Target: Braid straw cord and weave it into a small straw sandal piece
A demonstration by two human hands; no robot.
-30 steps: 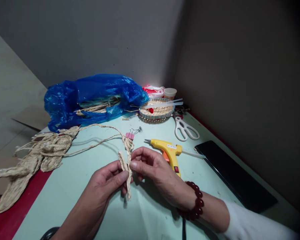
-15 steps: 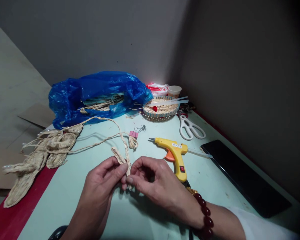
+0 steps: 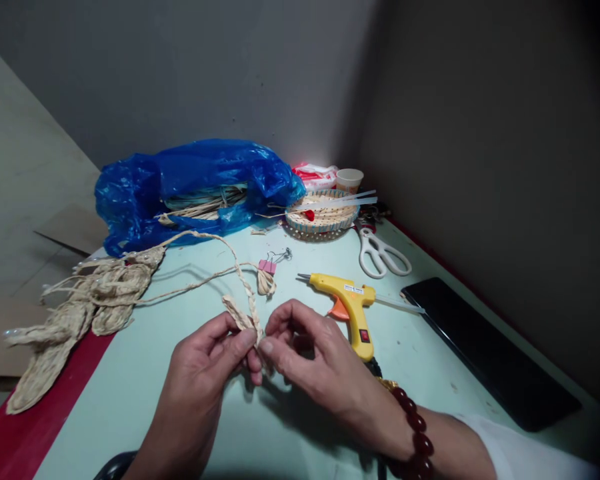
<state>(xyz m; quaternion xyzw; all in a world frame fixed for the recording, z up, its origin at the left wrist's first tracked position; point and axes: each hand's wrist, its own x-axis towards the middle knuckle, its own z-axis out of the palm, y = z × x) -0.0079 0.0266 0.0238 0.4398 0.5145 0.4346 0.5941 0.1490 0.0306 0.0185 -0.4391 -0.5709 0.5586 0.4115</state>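
Fingers (image 3: 241, 344) of my left hand (image 3: 203, 363) pinch the straw braid (image 3: 253, 308), which sits between my two hands, just over the near part of the tabletop (image 3: 420, 380). Beside it, in the same pinch, a short straw end (image 3: 234, 311) slants up to the left. On my right hand (image 3: 317, 363), thumb and forefinger are curled close at the braid's edge; I cannot tell whether they grip it. I expect next to no weight, a dry, slightly rough surface that won't slip, and a soft bend with a little spring. Loose fibres could fray or split under hard twisting, so a flat, light pinch where both lengths meet seems best. A thin strand runs from the far end toward the woven pieces (image 3: 123, 290) on my left, so tugging could drag there.
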